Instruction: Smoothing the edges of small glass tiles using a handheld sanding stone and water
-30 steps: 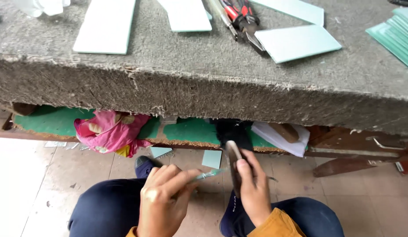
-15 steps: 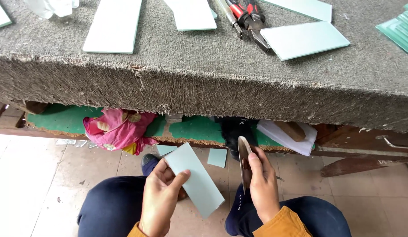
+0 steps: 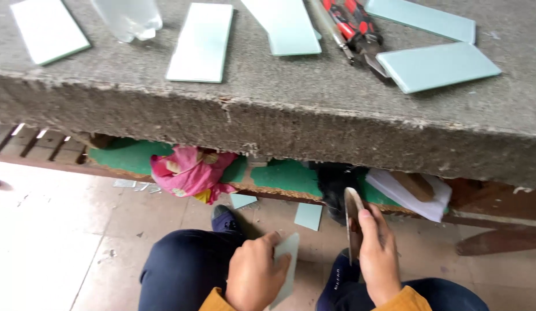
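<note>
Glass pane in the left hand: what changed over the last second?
The left hand turned the glass pane from broad face up to nearly edge-on and lowered it toward the lap. The right hand still holds the flat stone upright. Panes and pliers on the bench stayed put.

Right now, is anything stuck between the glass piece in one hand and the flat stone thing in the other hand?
Nothing visible is. The left hand holds the pale glass piece edge-on, the right hand holds the flat sharpening block upright, and only open air over the floor lies between them.
</note>
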